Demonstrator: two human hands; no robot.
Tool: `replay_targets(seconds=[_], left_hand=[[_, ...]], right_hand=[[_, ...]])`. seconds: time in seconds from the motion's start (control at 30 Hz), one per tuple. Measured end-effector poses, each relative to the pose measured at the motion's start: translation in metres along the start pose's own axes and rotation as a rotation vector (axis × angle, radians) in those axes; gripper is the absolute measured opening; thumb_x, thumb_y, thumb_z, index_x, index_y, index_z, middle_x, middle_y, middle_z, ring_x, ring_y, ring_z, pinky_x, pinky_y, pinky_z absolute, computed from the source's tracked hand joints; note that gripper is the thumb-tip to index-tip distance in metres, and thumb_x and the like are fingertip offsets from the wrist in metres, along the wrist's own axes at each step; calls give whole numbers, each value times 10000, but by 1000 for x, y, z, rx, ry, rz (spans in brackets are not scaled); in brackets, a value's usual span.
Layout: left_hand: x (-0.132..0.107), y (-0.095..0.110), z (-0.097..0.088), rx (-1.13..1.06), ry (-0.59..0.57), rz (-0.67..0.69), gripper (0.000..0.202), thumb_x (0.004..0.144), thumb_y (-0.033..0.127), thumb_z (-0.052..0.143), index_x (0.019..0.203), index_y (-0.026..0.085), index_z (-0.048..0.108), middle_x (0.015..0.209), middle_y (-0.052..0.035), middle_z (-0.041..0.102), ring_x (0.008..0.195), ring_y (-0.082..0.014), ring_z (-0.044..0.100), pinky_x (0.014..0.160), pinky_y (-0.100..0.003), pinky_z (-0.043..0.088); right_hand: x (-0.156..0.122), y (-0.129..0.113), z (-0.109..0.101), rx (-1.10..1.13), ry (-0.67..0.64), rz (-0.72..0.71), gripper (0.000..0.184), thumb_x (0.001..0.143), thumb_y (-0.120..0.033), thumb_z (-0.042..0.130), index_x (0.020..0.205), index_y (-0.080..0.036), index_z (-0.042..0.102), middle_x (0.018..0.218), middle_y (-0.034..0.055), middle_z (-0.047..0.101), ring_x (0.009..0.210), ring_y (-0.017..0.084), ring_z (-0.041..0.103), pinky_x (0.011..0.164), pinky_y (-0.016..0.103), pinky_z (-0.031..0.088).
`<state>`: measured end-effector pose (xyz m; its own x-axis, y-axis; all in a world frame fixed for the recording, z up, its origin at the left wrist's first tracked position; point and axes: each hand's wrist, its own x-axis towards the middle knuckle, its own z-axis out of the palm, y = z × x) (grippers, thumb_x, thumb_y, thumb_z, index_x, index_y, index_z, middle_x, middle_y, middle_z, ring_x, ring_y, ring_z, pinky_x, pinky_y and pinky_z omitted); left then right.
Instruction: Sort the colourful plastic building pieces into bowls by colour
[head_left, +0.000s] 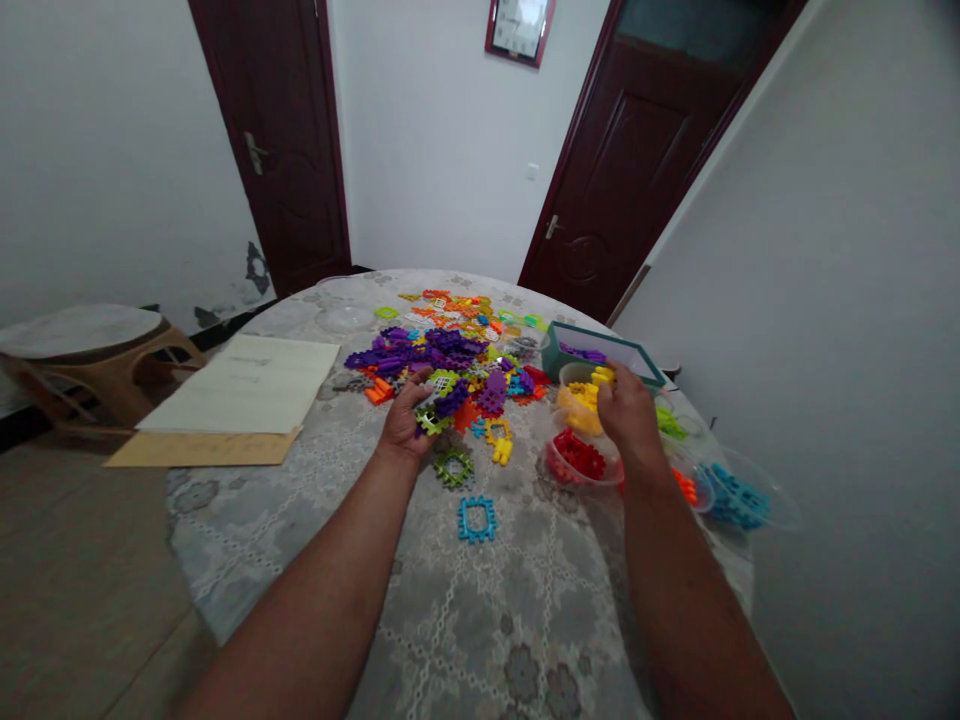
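Observation:
A pile of coloured plastic interlocking pieces (450, 355) lies spread on the round table (480, 600), mostly purple, orange and green. My left hand (406, 415) rests at the pile's near edge, fingers curled on a few small pieces, one light green. My right hand (628, 410) hovers over a clear bowl of yellow pieces (577, 398), pinching a yellow piece (602, 377). A clear bowl of red pieces (581, 458) sits just below it. A dark green square piece (453, 466) and a blue square piece (478, 519) lie loose near me.
A teal box (600, 348) with purple pieces stands behind the bowls. Bowls of blue pieces (739, 492), green pieces (671, 422) and orange pieces sit at the table's right edge. Papers (247, 385) lie at the left. A wooden stool (97, 355) and two dark doors stand beyond.

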<state>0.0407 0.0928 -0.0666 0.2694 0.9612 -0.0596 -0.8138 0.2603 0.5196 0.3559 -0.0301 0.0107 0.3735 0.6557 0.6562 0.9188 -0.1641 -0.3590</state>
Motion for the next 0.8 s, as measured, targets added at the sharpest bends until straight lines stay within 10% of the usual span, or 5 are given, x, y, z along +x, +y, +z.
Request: replay_targets(seconds=[0.2,0.47,0.8], left_hand=[[1,-2,-3,26,-20,-13,509,691,103,754,1186,180,667,993,-77,787,818,-227,776,748,-346,644],[0,0,-2,47,-29,-18,512,678,106,769,1176,187,682,992,-59,789,816,-221,778,747,-353,656],[1,1,0,79,-2,-9,472,694,95,749,1153,187,687,959,-62,795,770,-204,775,678,-310,654]], right_hand=[[-14,-32,-3,22,102,-117,425,963,-194,461,1319,-96,671,1290,213,697,1248,318,626,1138,514,475],[-95,-128,12,-84,-631,-240,407,994,-100,476,1365,-159,634,1452,192,604,1033,245,725,883,359,571],[-100,-125,22,-102,-768,-140,413,979,-77,513,1351,-192,650,1258,159,650,993,242,716,816,321,533]])
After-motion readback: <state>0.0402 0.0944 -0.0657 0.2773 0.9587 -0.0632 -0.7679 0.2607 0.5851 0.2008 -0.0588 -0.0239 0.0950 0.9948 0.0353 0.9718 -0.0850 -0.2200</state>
